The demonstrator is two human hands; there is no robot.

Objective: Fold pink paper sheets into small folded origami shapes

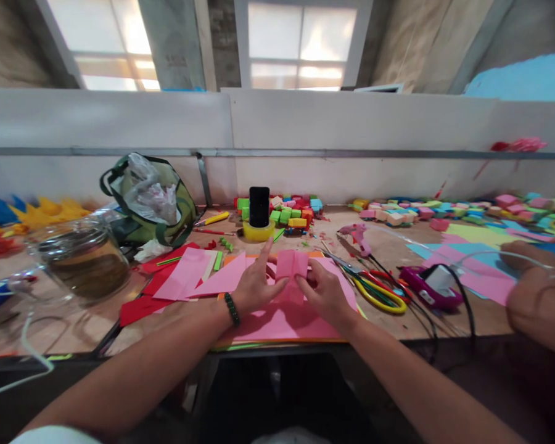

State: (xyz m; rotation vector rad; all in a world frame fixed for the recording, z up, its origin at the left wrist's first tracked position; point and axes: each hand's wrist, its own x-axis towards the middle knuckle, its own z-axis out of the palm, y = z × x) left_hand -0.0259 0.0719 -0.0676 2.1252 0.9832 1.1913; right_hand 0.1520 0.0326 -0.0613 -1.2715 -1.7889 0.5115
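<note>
Between my two hands, just above the table, is a small folded piece of pink paper (291,264). My left hand (257,285) grips its left side with the thumb in front, while the index finger points up and away. On the other side, the thumb and fingers of my right hand (324,287) pinch the paper's right edge. Beneath lies a stack of larger pink sheets (277,327) with orange edges showing. Loose pink paper pieces (180,276) and red paper (141,308) lie left of my left hand. Yellow-handled scissors (383,299) rest right of my right hand.
A black phone (259,206) stands in a yellow tape roll (259,232) before coloured paper blocks (284,216). A glass jar (83,262) and green bag (166,197) stand left. Right are a pink glue gun (358,237), a purple power strip (432,290) and another person's arm (539,296).
</note>
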